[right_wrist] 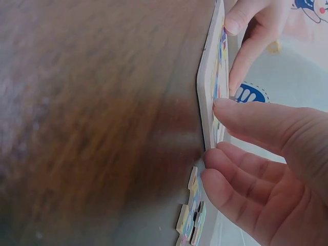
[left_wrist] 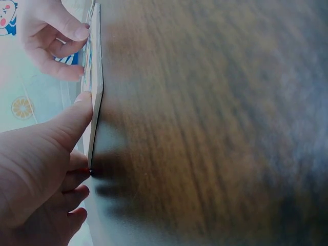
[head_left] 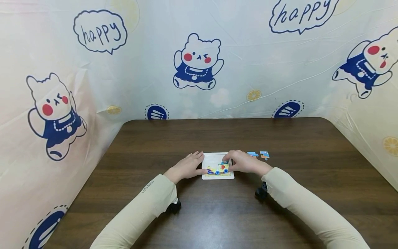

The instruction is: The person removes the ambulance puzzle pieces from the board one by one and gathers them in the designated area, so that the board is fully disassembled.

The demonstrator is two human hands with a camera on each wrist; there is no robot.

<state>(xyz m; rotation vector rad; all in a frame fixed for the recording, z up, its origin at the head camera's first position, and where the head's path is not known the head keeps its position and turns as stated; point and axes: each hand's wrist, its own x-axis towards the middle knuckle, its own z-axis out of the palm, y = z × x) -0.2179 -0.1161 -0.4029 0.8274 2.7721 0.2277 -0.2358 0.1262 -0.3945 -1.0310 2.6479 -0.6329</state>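
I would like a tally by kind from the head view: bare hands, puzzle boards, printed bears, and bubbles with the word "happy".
Bare hands: 2
Puzzle board: 1
Printed bears: 3
"Happy" bubbles: 2
Total: 8

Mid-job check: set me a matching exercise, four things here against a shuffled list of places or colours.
1. left hand
2. right hand
3. loose puzzle pieces
4. table

A. dark brown
B. over the right part of the puzzle frame
C. lying apart, right of the frame
D. at the frame's left edge

Pairs: 1-D, 2-B, 3-C, 4-A
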